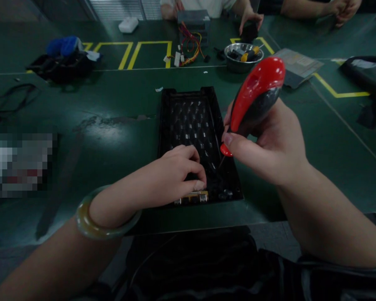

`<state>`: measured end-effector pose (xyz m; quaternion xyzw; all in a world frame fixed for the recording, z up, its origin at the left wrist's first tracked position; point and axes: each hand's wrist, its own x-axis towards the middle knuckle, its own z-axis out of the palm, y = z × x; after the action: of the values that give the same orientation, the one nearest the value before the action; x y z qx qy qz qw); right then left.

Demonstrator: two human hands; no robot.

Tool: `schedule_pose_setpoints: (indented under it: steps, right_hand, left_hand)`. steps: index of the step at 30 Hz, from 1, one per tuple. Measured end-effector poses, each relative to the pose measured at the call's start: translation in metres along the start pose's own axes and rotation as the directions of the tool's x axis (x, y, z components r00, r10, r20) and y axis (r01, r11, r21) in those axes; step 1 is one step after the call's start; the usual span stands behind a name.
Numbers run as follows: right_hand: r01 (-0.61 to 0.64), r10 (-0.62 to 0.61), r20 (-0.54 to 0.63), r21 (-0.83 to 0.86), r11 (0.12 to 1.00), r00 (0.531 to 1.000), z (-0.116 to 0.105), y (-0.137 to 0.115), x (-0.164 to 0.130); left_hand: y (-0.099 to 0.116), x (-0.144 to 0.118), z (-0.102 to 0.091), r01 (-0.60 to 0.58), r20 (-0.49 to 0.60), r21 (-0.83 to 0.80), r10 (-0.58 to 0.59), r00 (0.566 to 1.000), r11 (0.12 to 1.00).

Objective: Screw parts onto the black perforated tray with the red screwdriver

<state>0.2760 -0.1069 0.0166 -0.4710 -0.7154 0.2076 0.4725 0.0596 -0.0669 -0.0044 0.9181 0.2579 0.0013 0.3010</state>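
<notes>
A black plastic panel (217, 113) with a patterned mesh lies on the green table in front of me. At its near edge is a small circuit board (203, 196) with metal ports. My left hand (178, 173) reaches over the panel, its fingers bent and its thumb and fingertip pinched together at the board. My right hand (275, 146) is wrapped round a red and black screwdriver (258, 92), held tilted. Its thin shaft points down to the panel's right side; whether the tip touches anything I cannot tell.
Farther back stand a metal bowl (242, 65) of parts, a power supply (196, 25) with coloured cables, and a black tray (58, 69) with blue items. A flat metal plate (296, 65) lies at the right. Two other people's hands are across the table (119, 104).
</notes>
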Motion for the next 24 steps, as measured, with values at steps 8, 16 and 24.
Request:
schedule_pose_setpoints:
  steps: [8, 16, 24]
  right_hand:
    - [0.013, -0.013, -0.017, -0.021, 1.000, 1.000, 0.001, 0.005, 0.002]
    - [0.010, -0.007, -0.059, 0.055, 0.998, 0.998, 0.002, 0.005, 0.001]
    - [0.196, -0.092, -0.254, 0.420, 0.886, 0.963, 0.002, 0.003, 0.005]
  left_hand:
    - [0.003, 0.002, 0.003, -0.027, -0.026, 0.028, 0.028, 0.999, 0.999]
    - [-0.008, 0.006, 0.005, -0.076, -0.032, 0.013, 0.076, 0.997, 0.997]
    - [-0.010, 0.004, -0.001, -0.169, -0.017, 0.043, 0.170, 0.985, 0.985]
